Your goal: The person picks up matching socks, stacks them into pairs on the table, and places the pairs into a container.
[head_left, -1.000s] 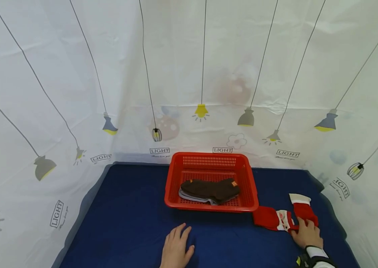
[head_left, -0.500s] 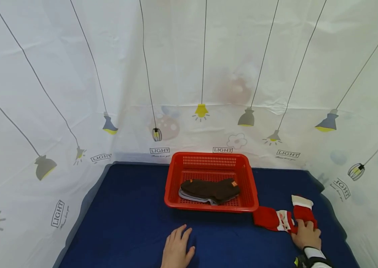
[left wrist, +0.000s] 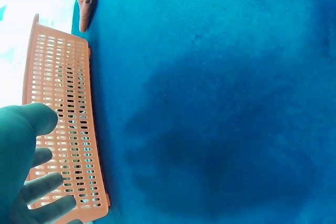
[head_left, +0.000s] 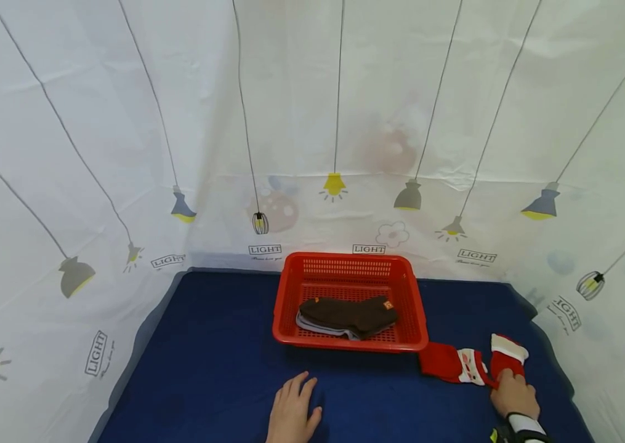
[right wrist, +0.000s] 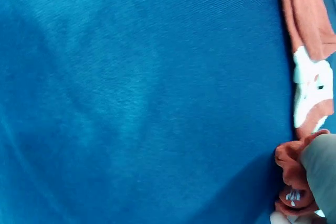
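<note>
My right hand [head_left: 514, 397] grips a red sock with a white cuff [head_left: 508, 358] on the right side of the blue cloth. In the right wrist view, the bunched red fabric [right wrist: 290, 165] shows beside the thumb; the fingers are mostly out of frame. Just left of that hand lies a second red sock [head_left: 442, 362] with a white patterned band, stretched out flat with its far end by the basket corner. My left hand [head_left: 292, 409] holds nothing, its fingers spread loosely in front of the basket; the left wrist view shows its shadow on the cloth.
A red plastic basket [head_left: 345, 346] stands at the back middle of the table. Inside it lies a dark brown sock [head_left: 348, 315] on top of a grey one [head_left: 323, 329]. A white curtain [head_left: 312, 123] printed with lamps closes off the back and sides.
My right hand has drawn the white-cuffed sock slightly toward me, and its cuff has turned and shifted nearer. The left hand, the basket and the flat red sock have stayed nearly in place.
</note>
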The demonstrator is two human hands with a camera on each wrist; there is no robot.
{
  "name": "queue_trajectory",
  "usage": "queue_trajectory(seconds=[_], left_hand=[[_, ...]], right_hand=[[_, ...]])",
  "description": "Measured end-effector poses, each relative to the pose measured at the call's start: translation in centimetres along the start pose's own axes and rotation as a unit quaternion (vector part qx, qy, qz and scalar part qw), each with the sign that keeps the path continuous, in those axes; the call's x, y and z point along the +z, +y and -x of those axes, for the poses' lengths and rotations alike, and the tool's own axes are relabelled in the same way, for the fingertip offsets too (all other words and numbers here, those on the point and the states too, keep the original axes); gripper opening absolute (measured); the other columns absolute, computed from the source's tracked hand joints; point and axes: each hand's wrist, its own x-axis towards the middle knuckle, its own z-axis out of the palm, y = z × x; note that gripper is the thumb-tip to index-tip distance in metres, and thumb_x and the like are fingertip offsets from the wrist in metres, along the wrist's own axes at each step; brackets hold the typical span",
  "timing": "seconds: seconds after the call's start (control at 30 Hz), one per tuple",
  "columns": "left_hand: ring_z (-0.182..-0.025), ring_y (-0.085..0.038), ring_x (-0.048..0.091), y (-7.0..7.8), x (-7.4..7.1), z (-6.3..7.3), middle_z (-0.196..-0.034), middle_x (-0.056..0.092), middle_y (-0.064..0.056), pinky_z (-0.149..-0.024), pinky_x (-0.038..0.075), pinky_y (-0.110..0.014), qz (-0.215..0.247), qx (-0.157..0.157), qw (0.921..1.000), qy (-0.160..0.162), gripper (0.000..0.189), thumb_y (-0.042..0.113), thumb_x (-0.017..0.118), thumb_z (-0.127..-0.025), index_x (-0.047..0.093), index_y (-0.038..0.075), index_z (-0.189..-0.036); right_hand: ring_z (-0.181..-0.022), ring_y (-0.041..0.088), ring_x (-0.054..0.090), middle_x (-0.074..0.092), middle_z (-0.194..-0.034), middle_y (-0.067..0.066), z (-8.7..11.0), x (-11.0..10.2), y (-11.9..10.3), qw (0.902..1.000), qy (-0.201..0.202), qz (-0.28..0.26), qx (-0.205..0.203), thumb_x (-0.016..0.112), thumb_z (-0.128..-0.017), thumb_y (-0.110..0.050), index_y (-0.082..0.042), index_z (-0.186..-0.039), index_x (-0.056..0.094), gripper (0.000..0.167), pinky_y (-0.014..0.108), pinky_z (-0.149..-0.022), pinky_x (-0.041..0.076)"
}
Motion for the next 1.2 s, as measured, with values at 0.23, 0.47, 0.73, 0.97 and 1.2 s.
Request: queue_trajectory(seconds=[0.23, 0.47, 0.73, 0.97, 1.2], left_hand=[[-0.119, -0.029, 0.063, 0.1, 0.2, 0.2, -0.136, 0.065, -0.007, -0.096, 0.055, -0.049, -0.01, 0.013, 0.9996, 0.022, 0.05, 0.033, 0.082, -0.084, 0.069, 0.015, -0.129], [-0.12, -0.028, 0.062, 0.0, -0.2, 0.1, -0.136, 0.064, -0.006, -0.099, 0.054, -0.048, -0.013, 0.018, 0.9997, 0.007, 0.05, 0.033, 0.082, -0.086, 0.068, 0.016, -0.131], [-0.12, -0.028, 0.062, 0.1, -0.6, -0.1, -0.136, 0.064, -0.007, -0.1, 0.053, -0.048, -0.015, 0.021, 0.9997, 0.005, 0.049, 0.033, 0.08, -0.088, 0.068, 0.015, -0.132], [-0.118, -0.027, 0.063, -0.1, -0.5, 0.0, -0.135, 0.065, -0.006, -0.099, 0.053, -0.047, -0.02, 0.031, 0.9991, 0.022, 0.049, 0.033, 0.08, -0.087, 0.069, 0.015, -0.13], [-0.12, -0.028, 0.062, 0.0, -0.6, 0.0, -0.136, 0.064, -0.007, -0.099, 0.053, -0.047, -0.016, 0.026, 0.9995, 0.009, 0.049, 0.033, 0.08, -0.088, 0.068, 0.015, -0.131]], right_hand=[[-0.098, 0.058, 0.061, 0.059, -0.104, 0.038, 0.3, -1.1, -0.8, 0.9986, 0.051, -0.001, -0.011, 0.062, -0.089, -0.007, 0.009, -0.102, 0.056, 0.022, 0.067, -0.086, 0.053], [-0.092, 0.053, 0.062, 0.06, -0.104, 0.038, 1.2, -1.7, -2.5, 0.9947, 0.093, -0.019, -0.038, 0.063, -0.087, -0.008, 0.011, -0.104, 0.057, 0.026, 0.066, -0.08, 0.053], [-0.082, 0.048, 0.063, 0.062, -0.096, 0.034, 2.9, -0.8, -5.3, 0.9874, 0.135, -0.028, -0.078, 0.067, -0.091, -0.011, 0.01, -0.1, 0.059, 0.024, 0.063, -0.073, 0.054], [-0.079, 0.046, 0.063, 0.062, -0.091, 0.03, 4.4, 0.7, -6.9, 0.9849, 0.125, -0.006, -0.119, 0.069, -0.088, -0.007, 0.011, -0.103, 0.059, 0.025, 0.062, -0.071, 0.054], [-0.079, 0.042, 0.063, 0.063, -0.088, 0.023, 6.1, 2.2, -8.7, 0.9711, 0.153, 0.036, -0.179, 0.077, -0.084, -0.008, 0.006, -0.096, 0.058, 0.026, 0.058, -0.069, 0.056]])
